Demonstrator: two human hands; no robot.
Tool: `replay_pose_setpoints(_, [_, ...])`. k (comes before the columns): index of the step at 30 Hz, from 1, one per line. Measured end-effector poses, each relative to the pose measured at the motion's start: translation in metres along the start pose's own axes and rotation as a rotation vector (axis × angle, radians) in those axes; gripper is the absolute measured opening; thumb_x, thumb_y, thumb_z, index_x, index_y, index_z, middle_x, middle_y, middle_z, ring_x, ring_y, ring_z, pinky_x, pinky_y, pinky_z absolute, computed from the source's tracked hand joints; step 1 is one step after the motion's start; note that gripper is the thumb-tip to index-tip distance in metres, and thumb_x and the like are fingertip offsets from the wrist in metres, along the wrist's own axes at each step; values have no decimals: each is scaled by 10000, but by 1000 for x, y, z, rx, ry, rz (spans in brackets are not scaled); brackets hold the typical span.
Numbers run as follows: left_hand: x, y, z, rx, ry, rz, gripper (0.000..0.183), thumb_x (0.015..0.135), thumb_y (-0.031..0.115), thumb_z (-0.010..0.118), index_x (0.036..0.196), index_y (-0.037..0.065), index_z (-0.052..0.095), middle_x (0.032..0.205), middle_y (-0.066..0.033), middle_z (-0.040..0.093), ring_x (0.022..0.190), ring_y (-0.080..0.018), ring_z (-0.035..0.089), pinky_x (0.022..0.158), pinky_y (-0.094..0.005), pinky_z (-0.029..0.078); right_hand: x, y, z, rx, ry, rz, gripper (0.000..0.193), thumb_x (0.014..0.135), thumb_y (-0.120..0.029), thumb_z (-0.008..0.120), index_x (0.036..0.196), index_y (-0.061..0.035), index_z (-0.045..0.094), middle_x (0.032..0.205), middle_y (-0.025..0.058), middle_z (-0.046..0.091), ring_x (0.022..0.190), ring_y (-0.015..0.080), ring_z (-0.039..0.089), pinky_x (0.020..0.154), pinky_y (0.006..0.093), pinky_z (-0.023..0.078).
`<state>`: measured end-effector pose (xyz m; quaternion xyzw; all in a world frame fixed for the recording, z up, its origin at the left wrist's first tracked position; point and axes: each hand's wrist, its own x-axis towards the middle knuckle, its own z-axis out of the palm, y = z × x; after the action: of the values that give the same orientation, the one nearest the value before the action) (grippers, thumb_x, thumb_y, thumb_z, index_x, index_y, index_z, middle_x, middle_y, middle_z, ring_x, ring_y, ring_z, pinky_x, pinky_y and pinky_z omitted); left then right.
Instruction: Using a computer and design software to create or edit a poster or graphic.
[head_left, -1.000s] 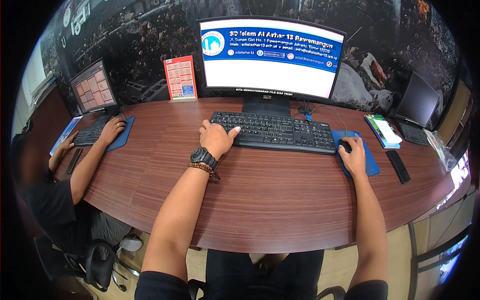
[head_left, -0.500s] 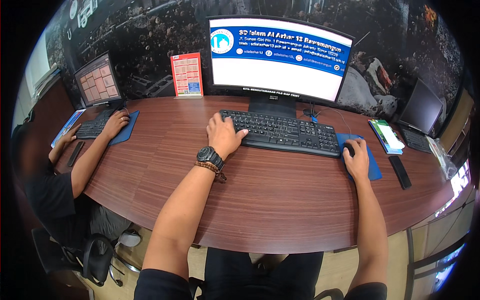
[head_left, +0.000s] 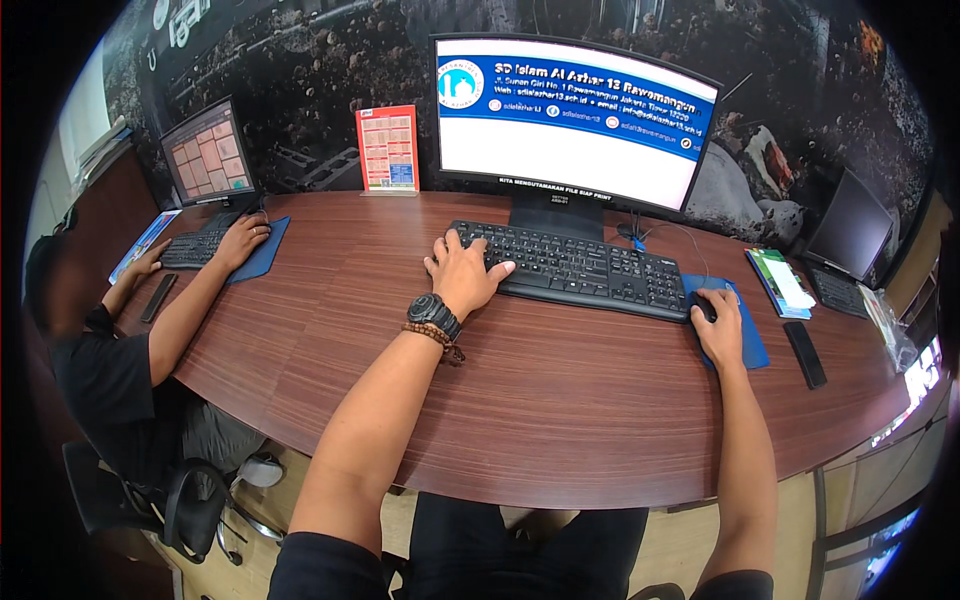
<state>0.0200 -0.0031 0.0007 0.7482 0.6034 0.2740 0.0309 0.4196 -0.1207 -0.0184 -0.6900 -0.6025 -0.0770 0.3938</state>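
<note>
My left hand [head_left: 464, 278] rests on the left end of a black keyboard [head_left: 590, 266], its fingers spread over the keys and its thumb out to the right. A black watch [head_left: 434, 313] and a beaded bracelet [head_left: 436, 341] circle that wrist. To the right of the keyboard, my right hand [head_left: 722, 338] is curled over a small black computer mouse [head_left: 705, 306], largely covered by the fingers. Beneath the mouse lies a blue mouse pad [head_left: 755, 350]. Behind the keyboard stands a wide curved monitor [head_left: 560, 150] with a blue banner above a white area.
On the brown wooden desk [head_left: 560, 400], a black phone [head_left: 805, 354] and booklets [head_left: 780, 284] lie right of the pad, near a second dark monitor [head_left: 850, 222]. A red-and-white card stand [head_left: 388, 150] is at the back. At left, another person [head_left: 110, 370] works at a keyboard and mouse.
The view has shifted slightly, so the desk items sit a little farther right in it. My left hand's fingers are more spread over the keys. My right hand stays on the mouse.
</note>
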Motion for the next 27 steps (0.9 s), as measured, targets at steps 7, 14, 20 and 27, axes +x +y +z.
replay_pose_setpoints(7, [1,2,1,11,-52,-24,742,887,554,666,1382,16,545,1497,-323,296,1391,-479,284,1095,-636,287,1,6,0,-11,4,-16,372,816,-162,674,1167,-37,672,1182,179,588,1114,372,581,971,428,470])
replay_pose_setpoints(14, [1,4,5,104,-24,23,733,891,560,658,1357,3,560,1466,-334,343,1382,-482,296,1093,-632,293,0,2,0,-6,15,-15,352,806,-153,673,1140,-42,681,1159,183,587,1094,374,583,958,430,473])
replay_pose_setpoints(20, [2,17,11,98,-43,7,755,886,581,652,1359,0,559,1469,-336,341,1401,-495,273,1096,-651,279,0,2,0,-7,21,-27,325,798,-156,677,1101,-38,693,1138,185,583,1069,376,587,938,431,481])
replay_pose_setpoints(27, [5,32,6,70,-200,-57,792,885,706,546,1416,118,546,1523,-315,245,1440,-512,198,1113,-708,179,0,1,0,-7,34,-17,324,799,-160,665,1097,-39,696,1147,184,581,1070,374,588,937,433,483])
